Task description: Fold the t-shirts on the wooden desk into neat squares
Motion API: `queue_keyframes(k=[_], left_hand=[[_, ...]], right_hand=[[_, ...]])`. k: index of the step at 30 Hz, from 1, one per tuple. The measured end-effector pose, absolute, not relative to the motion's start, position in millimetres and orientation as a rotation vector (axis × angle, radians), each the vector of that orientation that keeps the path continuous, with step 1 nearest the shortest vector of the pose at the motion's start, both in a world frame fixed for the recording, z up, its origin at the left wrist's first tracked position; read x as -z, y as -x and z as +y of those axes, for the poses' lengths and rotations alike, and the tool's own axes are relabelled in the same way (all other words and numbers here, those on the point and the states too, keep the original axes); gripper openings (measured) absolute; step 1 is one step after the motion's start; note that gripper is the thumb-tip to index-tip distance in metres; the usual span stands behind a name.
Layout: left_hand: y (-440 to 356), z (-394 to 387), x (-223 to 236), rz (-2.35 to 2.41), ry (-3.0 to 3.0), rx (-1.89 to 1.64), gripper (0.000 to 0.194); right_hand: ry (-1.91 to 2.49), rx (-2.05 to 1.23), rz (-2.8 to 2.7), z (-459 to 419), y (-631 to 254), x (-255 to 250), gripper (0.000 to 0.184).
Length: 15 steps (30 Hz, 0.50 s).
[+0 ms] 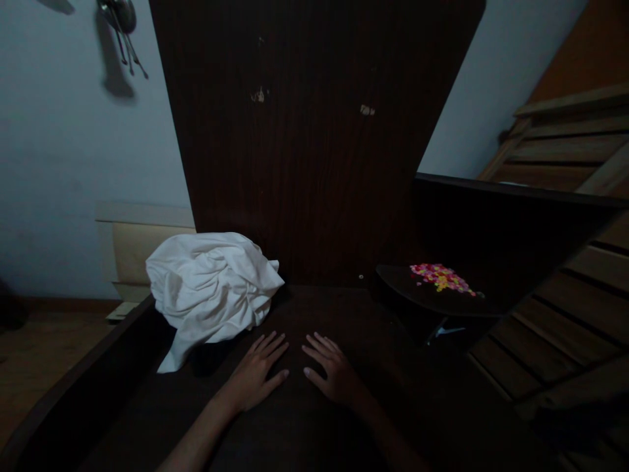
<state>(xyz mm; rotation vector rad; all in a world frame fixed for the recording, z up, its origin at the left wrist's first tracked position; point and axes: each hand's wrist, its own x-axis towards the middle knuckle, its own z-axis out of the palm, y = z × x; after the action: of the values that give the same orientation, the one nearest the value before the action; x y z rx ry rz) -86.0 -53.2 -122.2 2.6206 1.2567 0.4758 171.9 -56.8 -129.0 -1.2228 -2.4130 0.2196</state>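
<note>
My left hand (258, 372) lies flat on a dark wooden surface (314, 419), fingers spread, holding nothing. My right hand (333, 372) rests flat beside it, fingers stretched out and empty. A crumpled white cloth (211, 285) sits bunched just to the left and beyond my left hand, apart from the fingertips. To the right, a dark tray (393, 288) carries a small heap of pink and yellow bits (441, 277).
A tall dark wooden board (314, 131) stands upright behind the surface. Wooden slats (565, 308) slope along the right side. Metal utensils (120, 26) hang on the pale wall at upper left. Light boards (132, 249) lean against the wall behind the cloth.
</note>
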Motion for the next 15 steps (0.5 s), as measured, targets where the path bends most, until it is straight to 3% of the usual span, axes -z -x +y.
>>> queue_keyframes(k=[15], left_hand=[[87.5,-50.1,130.7,1.247,-2.611,-0.516,0.058]], right_hand=[[1.244,-0.352,-2.403,-57.3,-173.5,121.4,0.047]])
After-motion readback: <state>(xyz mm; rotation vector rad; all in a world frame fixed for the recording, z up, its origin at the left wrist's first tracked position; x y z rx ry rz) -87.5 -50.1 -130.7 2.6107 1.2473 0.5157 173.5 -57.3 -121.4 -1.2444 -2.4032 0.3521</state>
